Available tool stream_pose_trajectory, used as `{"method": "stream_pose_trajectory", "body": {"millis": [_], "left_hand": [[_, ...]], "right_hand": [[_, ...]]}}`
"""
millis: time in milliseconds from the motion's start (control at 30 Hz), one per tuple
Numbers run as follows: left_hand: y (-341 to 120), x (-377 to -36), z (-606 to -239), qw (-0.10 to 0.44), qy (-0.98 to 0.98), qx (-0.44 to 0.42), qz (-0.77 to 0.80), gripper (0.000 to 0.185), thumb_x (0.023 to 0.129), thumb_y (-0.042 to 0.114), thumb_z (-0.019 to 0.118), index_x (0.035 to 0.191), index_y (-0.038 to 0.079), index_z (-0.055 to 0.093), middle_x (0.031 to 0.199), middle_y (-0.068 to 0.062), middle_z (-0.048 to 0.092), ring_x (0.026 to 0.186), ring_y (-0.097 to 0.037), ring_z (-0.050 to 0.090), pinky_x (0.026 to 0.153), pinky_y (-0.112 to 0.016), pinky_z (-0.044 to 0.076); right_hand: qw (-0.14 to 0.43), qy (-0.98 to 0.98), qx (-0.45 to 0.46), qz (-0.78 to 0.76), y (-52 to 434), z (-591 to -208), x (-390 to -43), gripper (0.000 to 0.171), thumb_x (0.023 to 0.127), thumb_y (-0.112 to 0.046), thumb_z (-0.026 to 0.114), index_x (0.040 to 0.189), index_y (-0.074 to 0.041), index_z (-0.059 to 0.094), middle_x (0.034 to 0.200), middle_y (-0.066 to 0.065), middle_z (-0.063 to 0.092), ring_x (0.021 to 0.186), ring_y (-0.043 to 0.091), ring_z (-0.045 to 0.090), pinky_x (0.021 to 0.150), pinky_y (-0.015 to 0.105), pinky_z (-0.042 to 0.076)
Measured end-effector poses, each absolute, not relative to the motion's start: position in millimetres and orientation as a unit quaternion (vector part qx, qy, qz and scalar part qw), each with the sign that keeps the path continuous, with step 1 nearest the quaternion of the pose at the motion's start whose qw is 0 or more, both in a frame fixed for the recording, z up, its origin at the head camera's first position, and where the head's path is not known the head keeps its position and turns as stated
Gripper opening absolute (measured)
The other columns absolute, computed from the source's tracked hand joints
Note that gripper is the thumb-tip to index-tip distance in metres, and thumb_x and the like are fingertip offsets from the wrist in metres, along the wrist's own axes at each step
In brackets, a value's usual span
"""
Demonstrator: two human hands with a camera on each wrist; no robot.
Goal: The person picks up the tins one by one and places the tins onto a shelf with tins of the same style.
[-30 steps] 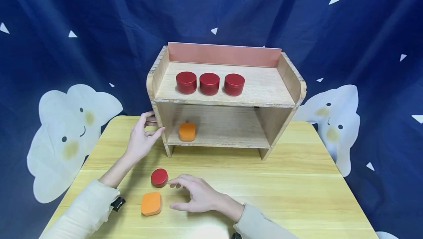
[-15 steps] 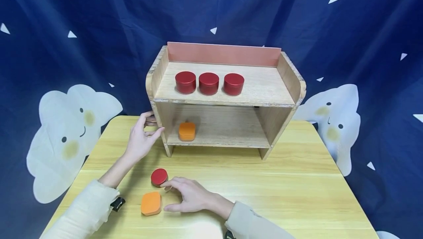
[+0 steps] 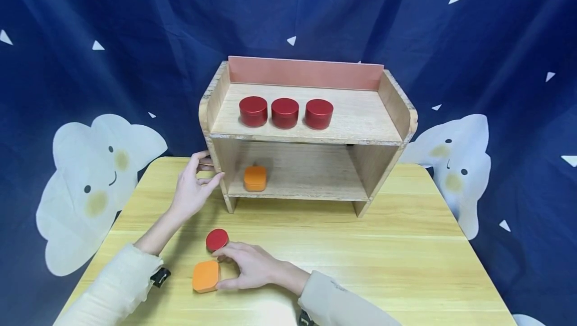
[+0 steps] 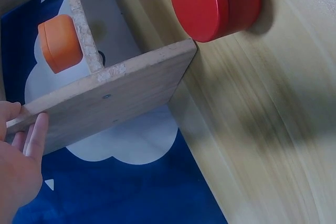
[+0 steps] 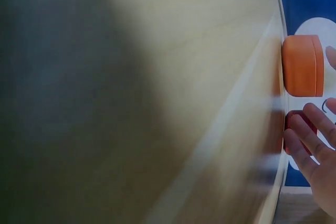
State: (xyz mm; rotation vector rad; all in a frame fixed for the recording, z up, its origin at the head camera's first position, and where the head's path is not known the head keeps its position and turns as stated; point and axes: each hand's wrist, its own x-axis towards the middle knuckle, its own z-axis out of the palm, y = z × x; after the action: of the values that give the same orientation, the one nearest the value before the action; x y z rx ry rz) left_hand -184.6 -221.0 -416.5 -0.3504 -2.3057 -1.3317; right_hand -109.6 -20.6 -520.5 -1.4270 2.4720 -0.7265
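Observation:
My left hand [image 3: 193,186] holds the left side panel of a small wooden shelf [image 3: 306,138], thumb at the front edge and fingers on the outer face. On the table, an orange square tin with rounded corners [image 3: 205,276] lies in front of a round red tin [image 3: 217,240]. My right hand [image 3: 252,267] is just right of both, fingers spread and slightly bent. Its thumb tip is at the orange tin's right edge, and its forefinger overlaps the red tin's near edge. In the right wrist view, the fingers partly hide the red tin [image 5: 290,124].
Three round red tins [image 3: 285,113] stand in a row on the shelf's top board. Another orange tin [image 3: 255,179] sits on the lower board, near its left end. A blue curtain [image 3: 288,10] with clouds and white triangles hangs behind the wooden table [image 3: 405,256].
My right hand has moved left, from beside the red tin to the orange tin's right edge. The left hand stays on the shelf's side panel, and the tins have kept their places.

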Motion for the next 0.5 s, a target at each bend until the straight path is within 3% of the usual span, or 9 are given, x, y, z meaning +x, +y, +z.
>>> {"method": "stream_pose_trajectory", "body": {"millis": [500], "left_hand": [[-221.1,-184.1,-416.2,0.228,-0.836,-0.132,-0.482,0.052,0.093,0.0,0.077,0.138,-0.005,0.053,0.121,-0.026,0.067,0.1,0.013,0.056,0.076,0.001,0.054]], "right_hand": [[0.093,0.844,-0.5,-0.171,-36.1,-517.6,-109.7,0.064,0.095,-0.062,0.069,0.148,-0.029,0.057,0.143,-0.013,0.064,0.127,-0.001,0.061,0.094,0.01,0.052]]}}
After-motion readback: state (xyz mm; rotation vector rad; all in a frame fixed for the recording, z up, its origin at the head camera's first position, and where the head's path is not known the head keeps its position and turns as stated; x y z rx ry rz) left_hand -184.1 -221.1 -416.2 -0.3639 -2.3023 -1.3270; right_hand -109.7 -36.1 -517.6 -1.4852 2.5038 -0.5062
